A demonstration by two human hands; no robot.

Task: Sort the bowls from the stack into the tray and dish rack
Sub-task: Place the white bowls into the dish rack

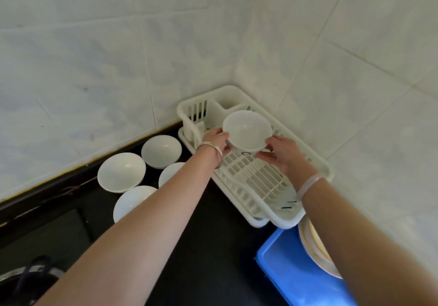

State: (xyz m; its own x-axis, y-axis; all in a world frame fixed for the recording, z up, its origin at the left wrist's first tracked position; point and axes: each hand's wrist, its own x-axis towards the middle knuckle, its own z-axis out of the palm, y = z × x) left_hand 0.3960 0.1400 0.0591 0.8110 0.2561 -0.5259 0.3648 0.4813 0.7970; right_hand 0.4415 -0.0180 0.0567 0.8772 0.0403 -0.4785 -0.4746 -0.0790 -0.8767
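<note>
**Bowl over dish rack, not set down yet**

We see both hands on one white bowl (246, 130): left hand (216, 143) and right hand (282, 153), fingers (225, 136) clamped on opposite sides. It is upright over the dish rack (256, 182) in the counter's (213, 246) back corner; contact unclear. Four white bowls (121, 171) sit just left of the rack. The blue tray (291, 277) at the near right edge has dishes (315, 246) leaning by it, type unclear. We judge the sort early: this would be the rack's first bowl, four waiting.
</note>
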